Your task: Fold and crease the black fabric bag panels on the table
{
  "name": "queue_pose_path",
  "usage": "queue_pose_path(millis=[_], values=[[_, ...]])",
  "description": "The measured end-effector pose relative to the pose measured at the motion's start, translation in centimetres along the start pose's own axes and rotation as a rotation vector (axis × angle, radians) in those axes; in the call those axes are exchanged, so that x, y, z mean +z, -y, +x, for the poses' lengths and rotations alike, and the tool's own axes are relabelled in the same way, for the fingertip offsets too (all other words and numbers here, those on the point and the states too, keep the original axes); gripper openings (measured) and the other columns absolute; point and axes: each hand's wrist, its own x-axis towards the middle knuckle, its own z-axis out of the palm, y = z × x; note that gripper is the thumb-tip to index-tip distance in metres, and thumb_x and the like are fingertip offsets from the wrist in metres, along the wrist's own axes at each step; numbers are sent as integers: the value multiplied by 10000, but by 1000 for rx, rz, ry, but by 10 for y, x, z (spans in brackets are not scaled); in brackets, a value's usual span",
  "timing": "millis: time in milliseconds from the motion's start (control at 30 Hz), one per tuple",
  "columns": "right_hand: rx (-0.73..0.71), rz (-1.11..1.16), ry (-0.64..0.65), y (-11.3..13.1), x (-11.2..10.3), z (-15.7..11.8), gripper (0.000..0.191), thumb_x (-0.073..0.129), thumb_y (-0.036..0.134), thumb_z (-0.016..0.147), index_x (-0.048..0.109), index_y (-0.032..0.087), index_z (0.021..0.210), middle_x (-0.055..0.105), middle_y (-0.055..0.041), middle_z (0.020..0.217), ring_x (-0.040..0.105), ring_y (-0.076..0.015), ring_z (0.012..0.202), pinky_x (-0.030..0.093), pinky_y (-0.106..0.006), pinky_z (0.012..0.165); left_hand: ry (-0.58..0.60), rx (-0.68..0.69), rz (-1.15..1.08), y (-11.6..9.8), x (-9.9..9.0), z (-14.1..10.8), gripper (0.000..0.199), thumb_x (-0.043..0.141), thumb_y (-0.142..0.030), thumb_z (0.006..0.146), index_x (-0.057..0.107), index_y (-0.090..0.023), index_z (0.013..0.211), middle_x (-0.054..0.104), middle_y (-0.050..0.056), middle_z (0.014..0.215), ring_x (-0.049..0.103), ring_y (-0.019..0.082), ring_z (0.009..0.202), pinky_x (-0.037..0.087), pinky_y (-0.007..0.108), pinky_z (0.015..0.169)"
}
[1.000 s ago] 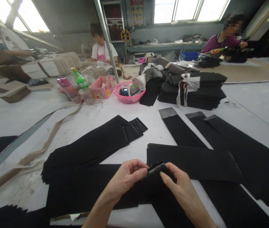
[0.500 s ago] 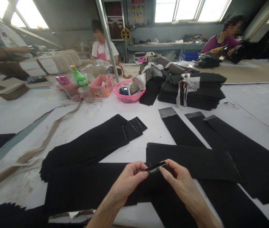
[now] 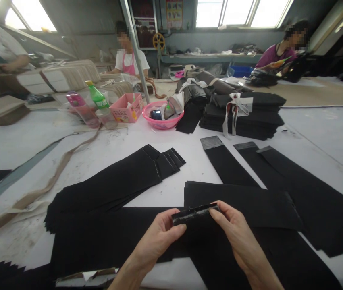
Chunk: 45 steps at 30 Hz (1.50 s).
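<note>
Between my two hands is the end of a black strip (image 3: 195,214), fabric or sheet material, its folded edge marked by a whitish line. My left hand (image 3: 162,233) grips the left corner, thumb below the edge and fingers behind. At the right corner, my right hand (image 3: 231,227) pinches the fold between thumb and fingers. The strip's lower part merges with the black pieces under my hands. Just beyond lies a wide black piece (image 3: 234,201). To the left is a stack of black strips (image 3: 111,177) with stitched-looking ends.
More black strips with grey ends (image 3: 212,143) lie on the right. A tied black bundle (image 3: 244,114), a pink basin (image 3: 163,123), a pink box (image 3: 126,108) and a green bottle (image 3: 98,95) stand farther back. Several people work beyond the white table (image 3: 165,193).
My left hand has shifted left and slightly down along the edge, and more of the folded edge shows between my hands. The right hand stays near the right corner.
</note>
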Motion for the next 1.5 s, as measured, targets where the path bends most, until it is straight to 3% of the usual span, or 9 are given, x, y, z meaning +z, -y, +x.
queue_pose_path(millis=[267, 533, 1500], values=[[-17, 41, -26, 2, 0, -3, 231, 622, 437, 886, 619, 207, 866, 567, 3, 780, 529, -166, 752, 457, -262, 688, -50, 18, -83, 7, 7, 4, 158, 647, -264, 843, 671, -143, 942, 658, 40, 864, 560, 175, 859, 405, 286, 846], [-10, -26, -109, -5, 0, 0, 313, 627, 512, 854, 613, 203, 804, 560, 1, 701, 534, -175, 668, 457, -274, 631, -73, 35, -37, 8, 8, 2, 127, 647, -271, 846, 636, -145, 859, 620, 8, 800, 526, 144, 781, 397, 256, 785], [-8, 77, -143, -18, -4, 3, 239, 648, 426, 879, 603, 208, 791, 502, 17, 740, 452, -138, 695, 425, -231, 663, -72, 11, -33, 14, 6, 3, 111, 641, -255, 859, 600, -155, 832, 564, -15, 778, 500, 130, 803, 375, 229, 764]])
